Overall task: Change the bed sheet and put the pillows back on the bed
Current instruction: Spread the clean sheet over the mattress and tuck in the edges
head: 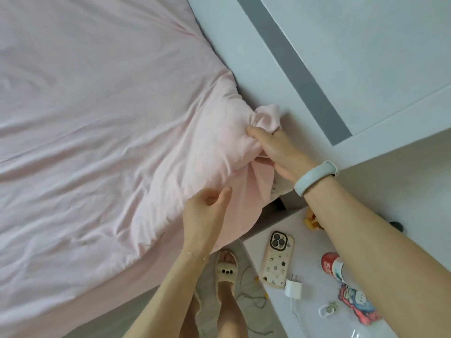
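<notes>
Now, bed sheet (97, 118): pink, spread over the bed with wrinkles running toward the near right corner, where I have it bunched up against the grey headboard (256, 57).
Right hand (275, 150): my fingers are curled tight into the gathered corner of the sheet, thumb on top, a wad of fabric sticking out above my knuckles; a pale band (314, 178) sits on that wrist.
Left hand (207, 211): lower on the same corner, I pinch a fold of the sheet between thumb and fingertips, palm turned up, a thin bracelet on the wrist.
Loose edge: a flap of the sheet hangs down between my two hands over the side of the bed.
Desk (307, 311): beside the bed under my right forearm, carrying a phone (277, 259) lying face down, a white charger plug (292, 287) just beside it, a red-capped bottle (333, 265) and a colourful sticker-like item (358, 304).
Floor: my foot in a cream slipper (227, 272) stands between bed and desk, near a thin cable.
</notes>
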Action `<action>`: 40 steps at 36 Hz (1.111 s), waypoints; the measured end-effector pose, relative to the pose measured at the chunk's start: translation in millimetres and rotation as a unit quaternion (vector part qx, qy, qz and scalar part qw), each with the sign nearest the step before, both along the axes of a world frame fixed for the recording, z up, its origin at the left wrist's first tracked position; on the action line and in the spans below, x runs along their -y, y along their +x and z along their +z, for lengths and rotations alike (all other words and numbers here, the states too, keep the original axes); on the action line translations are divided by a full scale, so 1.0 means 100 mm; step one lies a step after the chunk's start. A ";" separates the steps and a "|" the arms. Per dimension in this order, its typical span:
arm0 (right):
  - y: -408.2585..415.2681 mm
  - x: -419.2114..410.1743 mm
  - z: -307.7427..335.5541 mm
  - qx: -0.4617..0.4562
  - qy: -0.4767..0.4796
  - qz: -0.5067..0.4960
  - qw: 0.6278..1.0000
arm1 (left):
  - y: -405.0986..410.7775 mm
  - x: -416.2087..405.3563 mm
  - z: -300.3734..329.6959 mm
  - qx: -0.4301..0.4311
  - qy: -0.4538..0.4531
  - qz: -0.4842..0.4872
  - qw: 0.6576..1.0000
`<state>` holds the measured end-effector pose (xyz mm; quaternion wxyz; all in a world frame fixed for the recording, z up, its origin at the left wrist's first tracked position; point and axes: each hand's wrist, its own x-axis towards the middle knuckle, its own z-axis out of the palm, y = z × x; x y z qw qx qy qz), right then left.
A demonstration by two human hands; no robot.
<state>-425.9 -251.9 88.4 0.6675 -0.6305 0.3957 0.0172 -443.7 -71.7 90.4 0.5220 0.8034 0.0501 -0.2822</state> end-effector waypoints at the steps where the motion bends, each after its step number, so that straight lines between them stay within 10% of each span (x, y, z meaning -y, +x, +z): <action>1: 0.03 0.00 0.03 -0.006 -0.002 0.019 1.000 | 0.00 0.01 0.03 0.136 0.058 -0.022 0.989; 4: 0.10 -0.04 0.11 -0.022 -0.001 0.059 0.998 | 0.11 0.17 -0.01 0.294 0.104 -0.064 0.948; 12: 0.08 0.02 0.17 -0.033 0.111 0.149 0.982 | 0.79 0.25 -0.18 0.314 0.119 -0.114 0.935; 21: 0.04 0.12 0.08 -0.053 0.272 -0.117 0.954 | 1.20 0.00 0.15 0.309 0.066 -0.100 0.943; 26: 0.37 0.10 0.16 0.045 0.010 0.041 0.998 | 1.27 -0.10 0.19 0.312 0.058 -0.116 0.941; 34: 0.44 -0.17 0.08 0.253 -0.447 0.178 0.839 | 1.39 -0.20 0.25 0.304 0.051 -0.101 0.946; 40: 0.55 -0.12 0.11 0.186 -0.388 0.168 0.887 | 1.39 -0.21 0.23 0.301 0.036 -0.133 0.943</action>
